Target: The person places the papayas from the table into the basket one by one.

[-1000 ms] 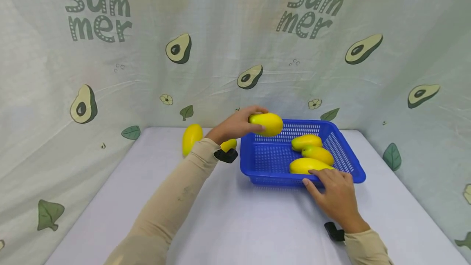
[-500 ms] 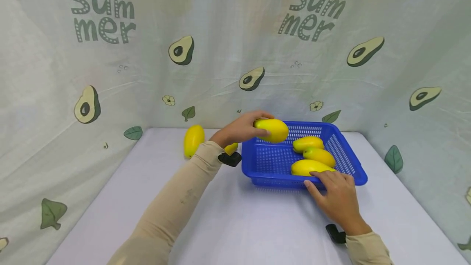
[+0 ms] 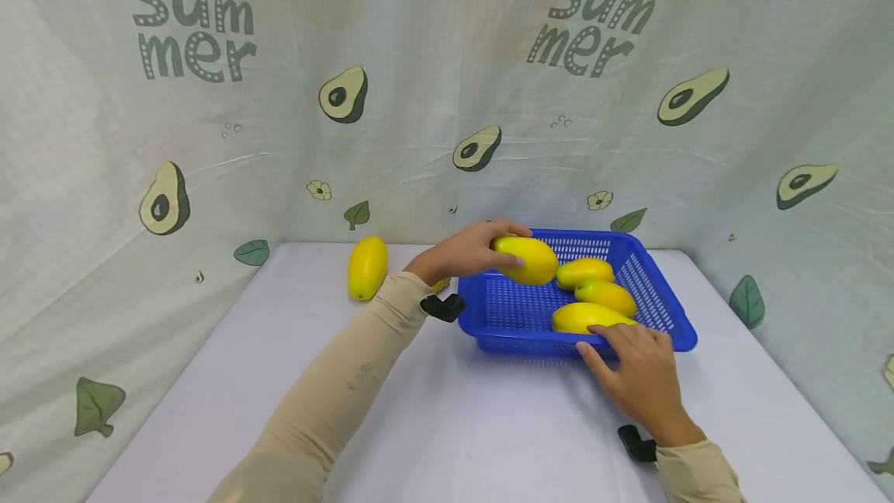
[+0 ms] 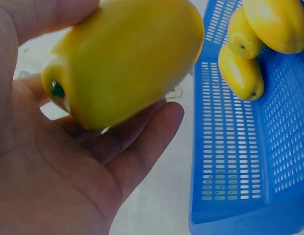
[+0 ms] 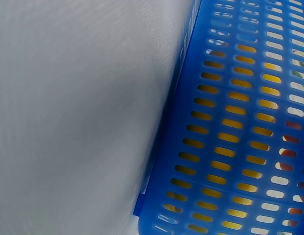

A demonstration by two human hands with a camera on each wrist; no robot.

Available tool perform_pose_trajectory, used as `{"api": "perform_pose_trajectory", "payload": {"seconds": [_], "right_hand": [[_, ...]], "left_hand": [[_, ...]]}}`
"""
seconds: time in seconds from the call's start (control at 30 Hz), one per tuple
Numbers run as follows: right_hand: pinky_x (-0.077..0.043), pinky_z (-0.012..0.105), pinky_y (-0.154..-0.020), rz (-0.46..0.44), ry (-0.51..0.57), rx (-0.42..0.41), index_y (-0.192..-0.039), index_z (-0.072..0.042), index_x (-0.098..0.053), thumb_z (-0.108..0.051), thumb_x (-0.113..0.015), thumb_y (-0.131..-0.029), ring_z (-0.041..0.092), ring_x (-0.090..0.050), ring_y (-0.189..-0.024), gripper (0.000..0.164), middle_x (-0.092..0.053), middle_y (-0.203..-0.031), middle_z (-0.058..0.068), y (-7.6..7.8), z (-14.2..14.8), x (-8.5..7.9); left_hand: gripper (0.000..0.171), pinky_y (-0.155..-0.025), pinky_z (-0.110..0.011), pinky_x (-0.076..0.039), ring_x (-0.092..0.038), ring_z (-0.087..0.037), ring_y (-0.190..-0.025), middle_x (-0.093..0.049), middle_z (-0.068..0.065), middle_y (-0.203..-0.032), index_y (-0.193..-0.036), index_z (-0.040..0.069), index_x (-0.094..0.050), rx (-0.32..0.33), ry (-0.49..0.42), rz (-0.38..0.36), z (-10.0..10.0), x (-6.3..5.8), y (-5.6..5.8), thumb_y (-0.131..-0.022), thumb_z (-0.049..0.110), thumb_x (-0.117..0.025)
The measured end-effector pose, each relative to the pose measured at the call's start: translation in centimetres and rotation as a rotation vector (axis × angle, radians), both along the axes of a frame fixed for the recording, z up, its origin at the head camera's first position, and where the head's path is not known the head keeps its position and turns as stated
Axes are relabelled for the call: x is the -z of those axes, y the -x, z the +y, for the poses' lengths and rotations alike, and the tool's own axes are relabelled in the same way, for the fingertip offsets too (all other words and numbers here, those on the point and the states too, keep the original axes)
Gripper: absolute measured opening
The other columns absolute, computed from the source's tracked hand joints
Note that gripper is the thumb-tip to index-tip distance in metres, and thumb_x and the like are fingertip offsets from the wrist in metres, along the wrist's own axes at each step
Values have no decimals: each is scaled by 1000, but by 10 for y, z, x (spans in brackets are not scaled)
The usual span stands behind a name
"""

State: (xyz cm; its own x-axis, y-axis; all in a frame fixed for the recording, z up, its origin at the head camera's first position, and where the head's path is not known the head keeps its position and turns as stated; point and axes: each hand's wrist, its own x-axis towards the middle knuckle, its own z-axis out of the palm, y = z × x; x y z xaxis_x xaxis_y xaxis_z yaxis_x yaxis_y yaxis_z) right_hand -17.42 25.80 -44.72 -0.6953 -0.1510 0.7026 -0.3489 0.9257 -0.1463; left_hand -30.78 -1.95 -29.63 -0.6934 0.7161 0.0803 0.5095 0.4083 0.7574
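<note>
My left hand (image 3: 471, 251) holds a yellow papaya (image 3: 534, 261) between thumb and fingers, over the left part of the blue plastic basket (image 3: 517, 338). In the left wrist view the papaya (image 4: 132, 63) shows its green stem end toward the palm, beside the basket. My right hand (image 3: 639, 371) grips the basket's front rim, thumb outside and fingers over the edge. Inside, toward the right, lie a front papaya (image 3: 587, 317), a middle papaya (image 3: 608, 296) and a back papaya (image 3: 583, 272). The right wrist view shows the slotted basket wall (image 5: 225, 122), with yellow fruit behind it.
On the white table (image 3: 447, 425), left of the basket, lies another papaya (image 3: 367, 268). One more papaya (image 3: 441, 285) is mostly hidden behind my left wrist. A printed cloth (image 3: 398, 45) hangs behind and at the sides.
My left hand has moved right and slightly down with the papaya, farther over the basket. My right hand stays on the rim.
</note>
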Motion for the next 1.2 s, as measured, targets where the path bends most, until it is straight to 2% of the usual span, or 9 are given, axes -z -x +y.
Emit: {"api": "perform_pose_trajectory", "payload": {"seconds": [0.13, 0.3, 0.47, 0.63, 0.87, 0.97, 1.1, 1.2], "right_hand": [[-36, 54, -83, 7, 1, -4, -108, -6, -73, -37, -76, -83, 36, -61, -98, 40, -71, -98, 13, 0, 0, 1], [-36, 54, -83, 4, 5, -1, -108, -6, -73, -37, -76, -83, 36, -61, -98, 39, -71, -98, 13, 0, -1, 1], [-36, 54, -83, 0, 6, -3, -108, -6, -73, -36, -77, -82, 37, -61, -98, 39, -71, -98, 13, -1, -1, 2], [-36, 54, -83, 17, 3, -11, -107, -6, -73, -36, -76, -82, 36, -61, -97, 39, -71, -97, 13, 0, 0, 1], [-36, 56, -85, 1, -3, 3, -108, -6, -73, -38, -76, -83, 37, -61, -97, 40, -71, -97, 13, -1, 3, -1], [-35, 56, -86, 4, 2, 0, -108, -7, -73, -37, -76, -83, 36, -61, -98, 40, -71, -98, 13, 0, 3, -1], [-36, 55, -85, 12, -7, -18, -109, -7, -73, -38, -75, -84, 35, -62, -98, 40, -71, -97, 12, 3, 0, 0], [-36, 55, -85, 30, -13, -25, -108, -7, -73, -37, -75, -83, 35, -62, -97, 40, -71, -96, 12, 4, 1, -1]], "left_hand": [[46, -94, -33, -50, -57, -17, -111, -58, 3, -131, -140, 26, -56, 2, 14, -45, -1, 6, -1, -97, 37, -66], [42, -101, -35, -48, -56, -13, -121, -59, 0, -137, -139, 22, -57, -15, 9, -48, -10, 10, 1, -100, 38, -61], [38, -99, -35, -50, -58, -15, -118, -60, 1, -133, -135, 20, -59, -25, -36, -30, -24, 9, 5, -101, 38, -58], [39, -99, -34, -50, -59, -14, -116, -61, 2, -130, -135, 18, -60, -26, -92, -34, -36, 12, 6, -101, 37, -59], [40, -98, -33, -51, -62, -19, -115, -63, -5, -130, -136, 15, -59, -36, -142, -48, -45, 25, 1, -101, 34, -60], [38, -97, -34, -52, -62, -20, -114, -63, -4, -128, -135, 14, -60, -38, -176, -59, -51, 29, -1, -102, 32, -60], [34, -99, -36, -50, -62, -15, -113, -65, 1, -123, -133, 15, -61, -84, -204, -15, -65, 33, -7, -102, 30, -60], [33, -101, -37, -49, -63, -14, -113, -67, -1, -122, -132, 15, -61, -110, -242, 23, -73, 38, -12, -102, 28, -59]]}}
